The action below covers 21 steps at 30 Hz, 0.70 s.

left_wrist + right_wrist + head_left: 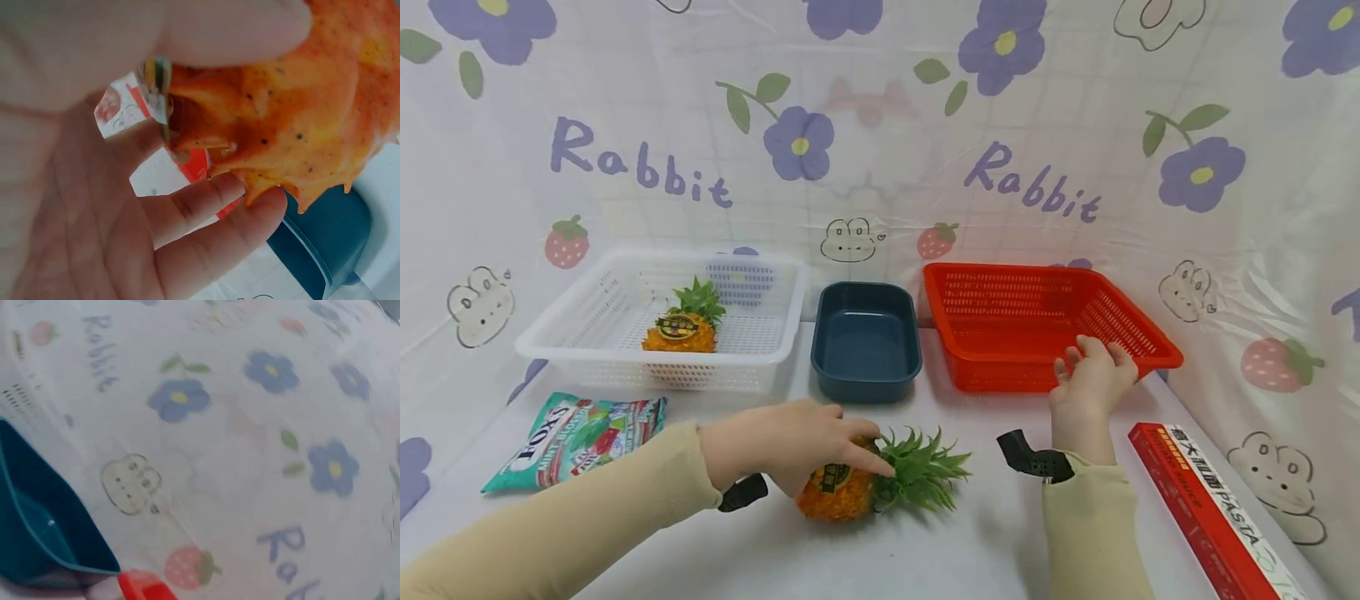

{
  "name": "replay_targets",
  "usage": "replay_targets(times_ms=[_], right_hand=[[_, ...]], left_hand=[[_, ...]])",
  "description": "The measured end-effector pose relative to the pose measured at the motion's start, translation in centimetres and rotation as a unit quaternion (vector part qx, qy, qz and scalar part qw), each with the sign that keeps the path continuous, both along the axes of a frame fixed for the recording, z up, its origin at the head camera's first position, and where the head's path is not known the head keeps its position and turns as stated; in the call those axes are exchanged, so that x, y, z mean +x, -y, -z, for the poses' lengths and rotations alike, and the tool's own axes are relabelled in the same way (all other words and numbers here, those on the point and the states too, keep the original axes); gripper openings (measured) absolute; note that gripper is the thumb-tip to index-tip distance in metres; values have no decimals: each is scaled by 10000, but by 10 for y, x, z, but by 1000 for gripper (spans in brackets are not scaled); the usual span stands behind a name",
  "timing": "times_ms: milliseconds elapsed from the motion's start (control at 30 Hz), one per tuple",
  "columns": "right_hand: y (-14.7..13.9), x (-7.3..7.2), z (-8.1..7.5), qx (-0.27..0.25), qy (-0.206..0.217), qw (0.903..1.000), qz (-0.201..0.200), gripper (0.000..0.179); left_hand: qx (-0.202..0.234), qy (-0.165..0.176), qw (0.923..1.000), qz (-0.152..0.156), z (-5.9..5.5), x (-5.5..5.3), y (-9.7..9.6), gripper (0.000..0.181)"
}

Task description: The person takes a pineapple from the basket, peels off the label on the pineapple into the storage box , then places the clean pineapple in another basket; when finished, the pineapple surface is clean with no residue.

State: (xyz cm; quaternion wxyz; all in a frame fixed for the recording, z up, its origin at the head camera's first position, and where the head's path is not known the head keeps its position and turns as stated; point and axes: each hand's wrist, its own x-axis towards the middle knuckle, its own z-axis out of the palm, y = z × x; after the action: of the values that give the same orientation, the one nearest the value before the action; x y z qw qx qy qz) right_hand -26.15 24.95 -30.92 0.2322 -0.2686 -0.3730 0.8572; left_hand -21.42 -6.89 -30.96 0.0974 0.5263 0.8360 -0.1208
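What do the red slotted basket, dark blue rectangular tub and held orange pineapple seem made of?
Red slotted basket: probably satin plastic; moulded-looking slots and rim.
Dark blue rectangular tub: smooth, satin plastic or coated metal; soft floor highlight.
Held orange pineapple: perhaps waxy moulded plastic; smooth, speckled skin, soft-edged spikes.

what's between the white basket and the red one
The blue tub stands between the white basket and the red basket, as the head view shows.

A teal Fox's bag (583, 437) lies at left, a pasta box (1212, 508) at right; behind hangs a printed cloth (895, 50) (purple flowers (786, 148), strawberries (567, 246), rabbit faces (848, 244)).
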Motion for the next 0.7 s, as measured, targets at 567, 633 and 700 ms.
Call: replay_targets(times_ms=[567, 633, 700], right_hand=[[51, 45, 49, 7234, -1181, 5115, -4483, 50], [53, 48, 54, 7388, -1150, 4781, -4608, 54], [56, 50, 59, 7554, -1157, 4555, -4566, 58]], left_hand=[[1356, 572, 9875, -562, 11, 7, 17, 98], [1549, 562, 9843, -627, 14, 8, 21, 94], [1753, 510, 9807, -695, 17, 11, 25, 89]])
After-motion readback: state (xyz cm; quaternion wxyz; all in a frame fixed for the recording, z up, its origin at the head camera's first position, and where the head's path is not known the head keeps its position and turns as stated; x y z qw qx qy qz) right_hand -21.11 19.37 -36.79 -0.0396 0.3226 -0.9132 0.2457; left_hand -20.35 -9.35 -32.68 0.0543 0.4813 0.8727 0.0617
